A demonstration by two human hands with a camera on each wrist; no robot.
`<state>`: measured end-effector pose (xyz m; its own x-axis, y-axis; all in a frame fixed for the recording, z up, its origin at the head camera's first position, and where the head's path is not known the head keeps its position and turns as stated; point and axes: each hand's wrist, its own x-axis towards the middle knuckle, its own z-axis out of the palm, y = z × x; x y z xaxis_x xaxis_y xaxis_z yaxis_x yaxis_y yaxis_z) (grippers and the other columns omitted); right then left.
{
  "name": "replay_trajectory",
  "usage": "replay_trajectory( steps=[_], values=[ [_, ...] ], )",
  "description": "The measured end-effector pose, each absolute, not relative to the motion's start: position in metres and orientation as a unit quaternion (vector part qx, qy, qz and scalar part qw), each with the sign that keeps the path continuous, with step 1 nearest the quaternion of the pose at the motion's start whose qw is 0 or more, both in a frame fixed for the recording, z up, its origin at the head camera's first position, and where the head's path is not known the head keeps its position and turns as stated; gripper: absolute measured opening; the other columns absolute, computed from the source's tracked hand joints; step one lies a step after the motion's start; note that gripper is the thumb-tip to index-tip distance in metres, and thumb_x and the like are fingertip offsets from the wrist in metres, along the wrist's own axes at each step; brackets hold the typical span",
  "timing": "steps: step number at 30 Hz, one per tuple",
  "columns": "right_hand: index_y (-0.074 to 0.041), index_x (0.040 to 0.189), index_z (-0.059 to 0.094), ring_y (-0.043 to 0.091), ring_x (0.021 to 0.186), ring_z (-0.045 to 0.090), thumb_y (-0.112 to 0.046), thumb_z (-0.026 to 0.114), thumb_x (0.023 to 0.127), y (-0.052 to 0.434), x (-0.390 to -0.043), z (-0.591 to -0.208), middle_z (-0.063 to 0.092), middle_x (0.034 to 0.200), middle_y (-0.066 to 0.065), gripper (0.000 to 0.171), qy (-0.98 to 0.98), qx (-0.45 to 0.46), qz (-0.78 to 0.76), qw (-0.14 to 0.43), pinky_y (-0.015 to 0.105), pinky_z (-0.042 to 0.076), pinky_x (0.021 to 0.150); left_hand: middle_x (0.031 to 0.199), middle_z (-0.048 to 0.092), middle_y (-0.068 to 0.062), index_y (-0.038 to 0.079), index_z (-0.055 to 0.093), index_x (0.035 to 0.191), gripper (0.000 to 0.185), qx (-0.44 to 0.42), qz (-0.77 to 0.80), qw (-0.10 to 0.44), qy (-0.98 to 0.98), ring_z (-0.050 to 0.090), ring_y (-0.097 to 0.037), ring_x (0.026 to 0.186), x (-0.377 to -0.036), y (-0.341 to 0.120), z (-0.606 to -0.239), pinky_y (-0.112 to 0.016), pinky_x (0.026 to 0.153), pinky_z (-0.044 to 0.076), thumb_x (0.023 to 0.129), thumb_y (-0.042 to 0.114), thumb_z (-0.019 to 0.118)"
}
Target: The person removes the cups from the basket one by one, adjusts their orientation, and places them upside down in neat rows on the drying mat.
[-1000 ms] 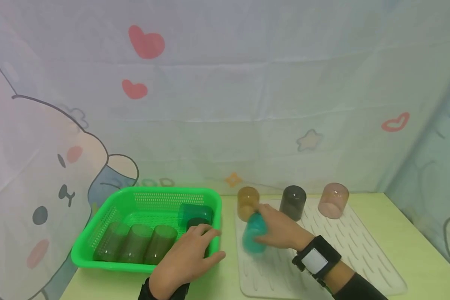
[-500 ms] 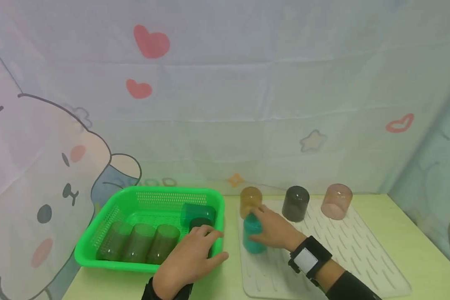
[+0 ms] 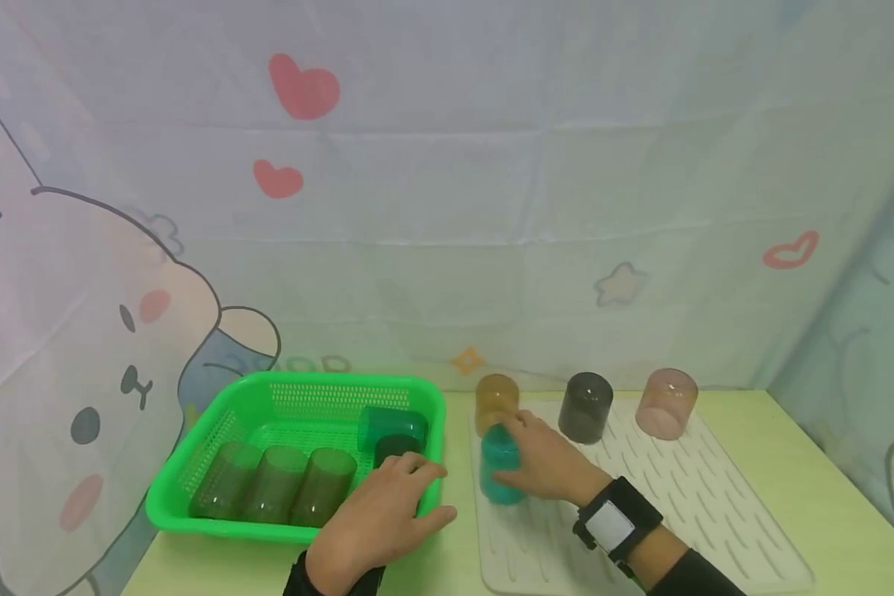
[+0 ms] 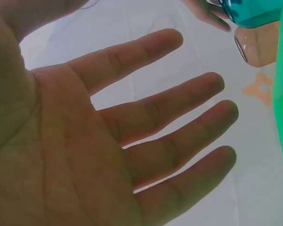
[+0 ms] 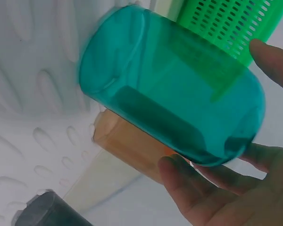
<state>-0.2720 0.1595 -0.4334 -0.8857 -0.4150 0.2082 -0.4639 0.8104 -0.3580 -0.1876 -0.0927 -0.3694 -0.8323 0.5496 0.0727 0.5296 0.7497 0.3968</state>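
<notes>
A teal tumbler (image 3: 501, 468) stands upside down on the white ridged drying mat (image 3: 544, 546). My right hand (image 3: 547, 459) is around its upper end. In the right wrist view, the thumb (image 5: 273, 61) shows a small gap from the teal tumbler (image 5: 179, 89), and the fingers lie loosely along its other side. My left hand (image 3: 380, 513) hovers over the right front corner of the green basket (image 3: 298, 534), partly hiding a dark tumbler (image 3: 396, 447). The left wrist view shows its palm bare and its fingers (image 4: 155, 110) spread.
Amber (image 3: 496, 401), grey (image 3: 586, 406) and pink (image 3: 667, 403) tumblers stand upside down along the mat's back edge. The basket also holds a teal tumbler (image 3: 391, 426) on its side and several olive ones (image 3: 276, 484). A printed cloth (image 3: 432, 207) hangs behind the table.
The teal tumbler, blurred and slightly tilted one second ago, now stands upright and still on the mat. My right hand's grip has loosened around it. The left hand stays over the basket corner.
</notes>
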Motion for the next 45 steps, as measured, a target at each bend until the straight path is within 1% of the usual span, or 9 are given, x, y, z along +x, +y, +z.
replay_trajectory(
  steps=[9,14,16,23,31,36,39,42,45],
  values=[
    [-0.001,0.140,0.041,0.038,0.118,0.049,-0.043,0.074,0.079,0.183,-0.253,-0.414,0.045,0.133,0.021,0.080,-0.947,0.191,0.254,0.051,0.052,0.045,0.092,0.125,0.051,-0.012,0.010,0.053,0.130,0.045,0.283,0.198,0.065,0.936,0.050,-0.030,0.114,-0.192,-0.113,-0.351,-0.042,0.092,0.043,0.095,0.038,0.055],
    [0.002,0.139,0.040,0.044,0.121,0.045,-0.047,0.069,0.082,0.211,-0.242,-0.411,0.043,0.136,0.026,0.080,-0.951,0.165,0.261,0.035,0.057,0.043,0.091,0.113,0.054,-0.011,0.009,0.056,0.126,0.040,0.278,0.164,0.082,0.943,0.054,-0.025,0.098,-0.207,-0.119,-0.339,-0.038,0.077,0.046,0.095,0.033,0.058],
    [0.003,0.137,0.042,0.046,0.120,0.045,-0.047,0.069,0.083,0.221,-0.238,-0.413,0.044,0.135,0.027,0.078,-0.951,0.155,0.265,0.027,0.058,0.042,0.091,0.115,0.054,-0.011,0.010,0.057,0.125,0.039,0.268,0.154,0.099,0.946,0.055,-0.025,0.097,-0.213,-0.122,-0.336,-0.038,0.075,0.047,0.093,0.033,0.060],
    [0.005,0.131,0.048,0.043,0.110,0.053,-0.041,0.072,0.081,0.245,-0.225,-0.421,0.050,0.129,0.025,0.072,-0.949,0.141,0.282,0.029,0.053,0.049,0.083,0.121,0.058,-0.013,0.007,0.058,0.121,0.040,0.245,0.112,0.134,0.954,0.056,-0.029,0.110,-0.233,-0.131,-0.329,-0.043,0.086,0.046,0.090,0.031,0.065],
    [0.009,0.129,0.048,0.045,0.108,0.054,-0.037,0.070,0.085,0.256,-0.220,-0.427,0.051,0.126,0.028,0.068,-0.939,0.123,0.320,0.037,0.048,0.051,0.080,0.122,0.058,-0.012,0.004,0.057,0.125,0.045,0.241,0.063,0.185,0.951,0.055,-0.028,0.111,-0.273,-0.135,-0.334,-0.043,0.088,0.046,0.089,0.028,0.067],
    [0.008,0.129,0.048,0.045,0.105,0.055,-0.041,0.069,0.085,0.257,-0.218,-0.428,0.051,0.125,0.029,0.070,-0.940,0.117,0.317,0.033,0.050,0.051,0.079,0.121,0.057,-0.012,0.006,0.058,0.122,0.040,0.249,0.021,0.185,0.950,0.055,-0.029,0.108,-0.304,-0.140,-0.348,-0.042,0.081,0.047,0.086,0.018,0.069],
    [0.007,0.130,0.048,0.045,0.105,0.056,-0.039,0.069,0.085,0.259,-0.217,-0.427,0.052,0.125,0.028,0.068,-0.940,0.114,0.319,0.039,0.049,0.051,0.079,0.130,0.051,-0.014,0.007,0.051,0.133,0.053,0.258,-0.006,0.161,0.953,0.051,-0.030,0.115,-0.322,-0.138,-0.361,-0.037,0.072,0.045,0.083,0.004,0.067],
    [0.006,0.130,0.048,0.044,0.107,0.055,-0.038,0.069,0.085,0.260,-0.216,-0.427,0.053,0.125,0.027,0.066,-0.939,0.112,0.323,0.042,0.048,0.052,0.080,0.138,0.044,-0.014,0.015,0.044,0.141,0.070,0.252,-0.034,0.145,0.956,0.049,-0.030,0.118,-0.336,-0.134,-0.374,-0.033,0.061,0.039,0.078,-0.008,0.063],
    [0.006,0.129,0.048,0.044,0.108,0.055,-0.038,0.070,0.085,0.262,-0.215,-0.429,0.053,0.124,0.027,0.066,-0.938,0.108,0.328,0.042,0.046,0.052,0.081,0.140,0.042,-0.013,0.021,0.041,0.143,0.077,0.248,-0.071,0.142,0.956,0.049,-0.031,0.118,-0.342,-0.130,-0.383,-0.032,0.057,0.037,0.078,-0.012,0.063]
  ],
)
